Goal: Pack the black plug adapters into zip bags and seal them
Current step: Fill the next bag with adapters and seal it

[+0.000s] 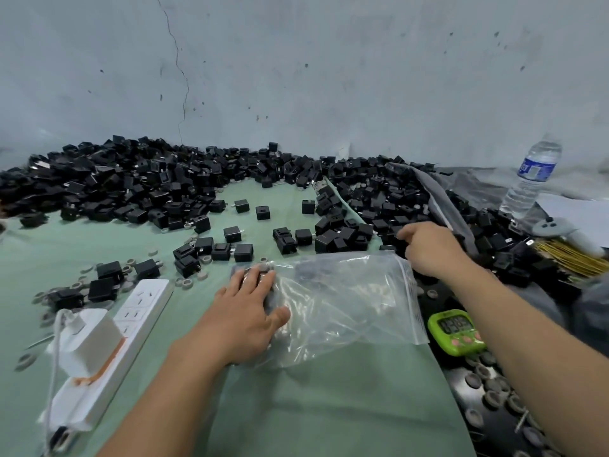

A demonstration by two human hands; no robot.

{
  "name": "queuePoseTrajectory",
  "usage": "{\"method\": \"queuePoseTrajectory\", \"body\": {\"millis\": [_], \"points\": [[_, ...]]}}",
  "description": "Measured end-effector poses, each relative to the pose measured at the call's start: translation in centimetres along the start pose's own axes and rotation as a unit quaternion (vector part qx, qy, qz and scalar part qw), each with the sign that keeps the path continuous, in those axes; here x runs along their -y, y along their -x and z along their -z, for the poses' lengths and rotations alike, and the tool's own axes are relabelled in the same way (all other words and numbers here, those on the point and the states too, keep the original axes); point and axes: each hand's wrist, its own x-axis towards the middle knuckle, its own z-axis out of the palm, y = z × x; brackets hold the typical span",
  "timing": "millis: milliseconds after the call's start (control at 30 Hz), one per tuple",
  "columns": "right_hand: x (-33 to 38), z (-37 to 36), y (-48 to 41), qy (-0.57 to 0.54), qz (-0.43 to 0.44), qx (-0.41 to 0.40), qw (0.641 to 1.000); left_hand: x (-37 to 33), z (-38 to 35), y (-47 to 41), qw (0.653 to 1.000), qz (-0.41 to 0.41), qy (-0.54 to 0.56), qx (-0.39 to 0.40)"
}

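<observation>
The left hand lies flat, fingers spread, on the clear zip bag, which stretches from its thumb across the green surface. The right hand curls its fingers among loose black plug adapters beyond the bag; whether they pinch one, I cannot tell.

Both forearms bare as far as visible. Left grip, right grip: bare hands, uncovered throughout.

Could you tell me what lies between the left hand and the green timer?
The head view shows the clear zip bag lying there, one end under the left hand, its zip edge beside the green timer.
</observation>
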Motion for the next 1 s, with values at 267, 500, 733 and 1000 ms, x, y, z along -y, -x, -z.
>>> {"method": "queuePoseTrajectory", "body": {"millis": [267, 500, 733, 1000], "points": [[-0.3, -2.9, -1.0, 0.126, 0.079, -0.009, 0.989, -0.9, 0.6, 0.5, 0.998, 0.046, 0.009, -0.040], [-2.7, 1.9, 6.2, -0.240, -0.033, -0.018, 0.970, -6.3, 2.0, 2.6, 0.960, -0.052, 0.169, -0.218], [-0.9, 0.7, 10.1, -0.372, 0.128, 0.150, 0.907, -13.7, -0.1, 4.1, 0.971, -0.138, 0.091, -0.172], [1.4, -2.0, 8.0, -0.530, 0.153, 0.326, 0.768, -13.9, -0.1, 4.3, 0.927, -0.198, 0.119, -0.295]]}}
